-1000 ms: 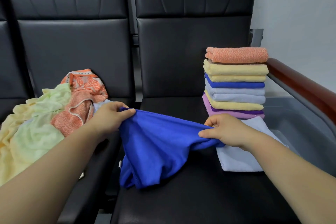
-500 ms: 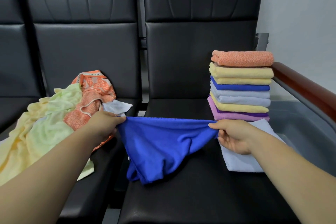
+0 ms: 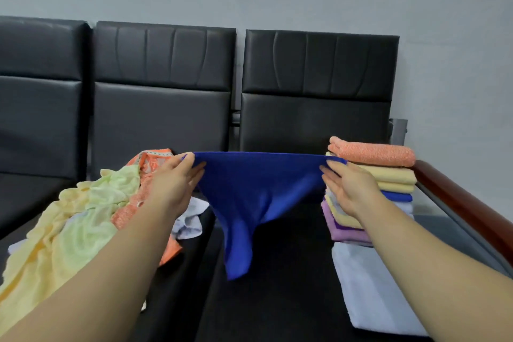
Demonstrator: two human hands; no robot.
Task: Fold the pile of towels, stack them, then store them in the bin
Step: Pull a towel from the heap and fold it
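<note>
A blue towel [image 3: 249,197] hangs in the air above the right black seat, stretched by its top edge. My left hand [image 3: 173,183] pinches the towel's left corner and my right hand [image 3: 344,189] pinches its right corner. The lower part droops to a point. Behind my right hand stands a stack of folded towels [image 3: 388,172], orange on top, then yellow, blue, pale and purple ones. A flat pale towel [image 3: 369,291] lies in front of the stack. An unfolded pile [image 3: 75,225] of yellow-green, orange and white towels covers the left seat.
Black padded seats [image 3: 291,300] with tall backs run along a grey wall. A brown wooden armrest [image 3: 466,203] borders the right side, and a grey bin [image 3: 444,228] sits beyond it, partly hidden.
Both hands have lifted the blue towel up off the seat and pulled its top edge taut. My view has tilted upward, showing more of the wall.
</note>
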